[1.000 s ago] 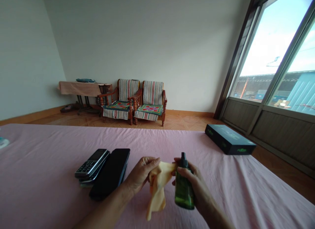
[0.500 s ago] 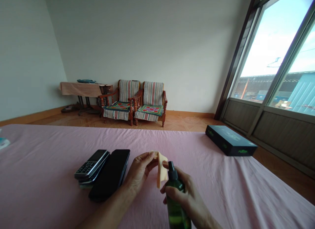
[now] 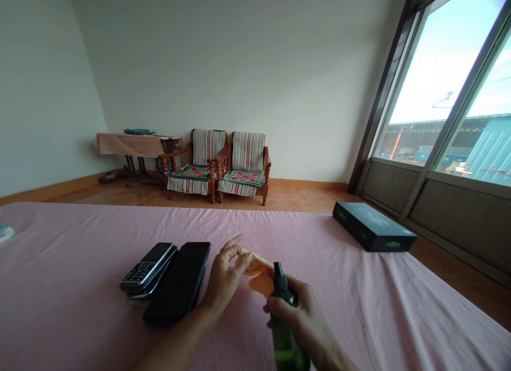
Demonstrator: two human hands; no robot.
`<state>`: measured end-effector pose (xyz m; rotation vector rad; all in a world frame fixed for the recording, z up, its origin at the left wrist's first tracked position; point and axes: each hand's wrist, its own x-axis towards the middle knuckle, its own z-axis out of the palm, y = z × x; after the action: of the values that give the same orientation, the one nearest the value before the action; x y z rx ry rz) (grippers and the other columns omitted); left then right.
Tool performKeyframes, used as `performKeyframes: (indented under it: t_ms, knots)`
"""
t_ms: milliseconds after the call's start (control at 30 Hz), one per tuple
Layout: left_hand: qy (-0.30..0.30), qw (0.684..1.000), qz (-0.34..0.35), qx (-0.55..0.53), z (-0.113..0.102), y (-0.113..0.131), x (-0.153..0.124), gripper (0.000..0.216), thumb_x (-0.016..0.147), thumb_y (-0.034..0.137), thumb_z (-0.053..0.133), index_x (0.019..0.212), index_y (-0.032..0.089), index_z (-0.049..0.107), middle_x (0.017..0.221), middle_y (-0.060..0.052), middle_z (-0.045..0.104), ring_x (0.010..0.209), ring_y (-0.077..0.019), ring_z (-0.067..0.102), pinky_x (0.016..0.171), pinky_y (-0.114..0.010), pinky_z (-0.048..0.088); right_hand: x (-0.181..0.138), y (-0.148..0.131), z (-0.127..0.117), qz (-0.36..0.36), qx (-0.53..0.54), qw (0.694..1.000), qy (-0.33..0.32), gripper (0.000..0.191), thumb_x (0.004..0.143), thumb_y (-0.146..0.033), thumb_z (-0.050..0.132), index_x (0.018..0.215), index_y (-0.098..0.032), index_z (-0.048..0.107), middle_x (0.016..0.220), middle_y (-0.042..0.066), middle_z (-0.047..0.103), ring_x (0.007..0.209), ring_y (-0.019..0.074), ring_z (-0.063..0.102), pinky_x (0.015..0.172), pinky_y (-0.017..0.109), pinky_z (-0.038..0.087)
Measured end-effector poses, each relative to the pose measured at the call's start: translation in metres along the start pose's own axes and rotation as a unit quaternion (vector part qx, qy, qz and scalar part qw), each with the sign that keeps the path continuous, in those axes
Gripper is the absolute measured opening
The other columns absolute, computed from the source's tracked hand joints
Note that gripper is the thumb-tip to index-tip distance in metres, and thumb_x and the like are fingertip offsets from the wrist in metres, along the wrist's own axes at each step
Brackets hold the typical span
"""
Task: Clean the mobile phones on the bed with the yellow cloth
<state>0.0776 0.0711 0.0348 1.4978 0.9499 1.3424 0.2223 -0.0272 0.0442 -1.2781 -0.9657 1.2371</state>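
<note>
Stacked phones [image 3: 148, 265] lie on a sheet [image 3: 371, 302] left of a rag [image 3: 261, 284] in the left hand [image 3: 224, 277] and a spray bottle [image 3: 282, 336] in the right hand [image 3: 303, 310], with a box [image 3: 373, 225] farther right and two chairs [image 3: 248, 153] behind.

A flat, green-marked black box [image 3: 374, 227] lies at the far right corner of the pink-covered surface [image 3: 343, 318]. A partly visible white and teal item [image 3: 5, 232] lies toward the far left corner. Beyond the far edge, two wooden armchairs [image 3: 248, 153] stand side by side. Left of these stands a cloth-draped table [image 3: 126, 144] carrying a blue item [image 3: 139, 132].
</note>
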Motion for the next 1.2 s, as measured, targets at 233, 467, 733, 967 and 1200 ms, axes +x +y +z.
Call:
performKeyframes:
  t_ms: [233,467,733,967,1200]
  knots:
    - [-0.033,0.993,0.071,0.087,0.005,-0.002,-0.007,0.020,0.082,0.037,0.061,0.077,0.019,0.068,0.078,-0.004,0.067,0.079,-0.0220,0.062,0.076,-0.028,0.046,-0.003,-0.003,0.002,0.019,0.047,0.999,0.019,0.039,0.063,-0.026,0.067,0.099,-0.010,0.063,0.067,0.005,0.066,0.059,0.0203,0.065,0.054,0.031,0.053]
    - [-0.125,0.976,0.129,0.123,0.012,0.001,-0.020,0.021,0.087,0.036,0.056,0.087,0.022,0.072,0.084,-0.006,0.065,0.083,-0.0225,0.058,0.078,-0.029,0.045,-0.002,-0.002,-0.005,0.040,0.113,0.993,0.008,0.053,0.066,-0.034,0.069,0.110,-0.008,0.056,0.070,0.007,0.069,0.061,0.0213,0.066,0.059,0.035,0.054]
    - [-0.207,0.950,0.185,0.142,0.013,-0.001,-0.026,0.042,0.080,0.033,0.066,0.121,0.026,0.060,0.110,-0.010,0.062,0.102,-0.0271,0.056,0.094,-0.037,0.043,0.000,0.002,-0.014,0.037,0.142,0.989,-0.023,0.058,0.069,-0.034,0.066,0.116,-0.007,0.046,0.072,0.010,0.071,0.063,0.0231,0.067,0.063,0.038,0.053]
    - [-0.065,0.997,0.020,0.020,0.009,-0.009,-0.010,0.026,0.078,0.042,0.067,0.073,0.017,0.065,0.073,-0.002,0.062,0.071,-0.0184,0.058,0.063,-0.025,0.045,0.001,0.003,-0.014,0.038,0.110,0.993,-0.030,0.065,0.068,-0.030,0.066,0.124,-0.008,0.043,0.073,0.009,0.070,0.066,0.0235,0.067,0.063,0.038,0.052]
    - [-0.033,0.988,-0.105,-0.106,-0.001,-0.022,0.001,0.035,0.073,0.047,0.070,0.072,0.019,0.051,0.061,0.006,0.051,0.053,-0.0100,0.050,0.050,-0.019,0.038,-0.001,-0.001,-0.024,0.033,0.122,0.984,-0.125,0.052,0.070,-0.024,0.062,0.118,-0.009,0.050,0.070,0.007,0.070,0.059,0.0187,0.064,0.060,0.032,0.050]
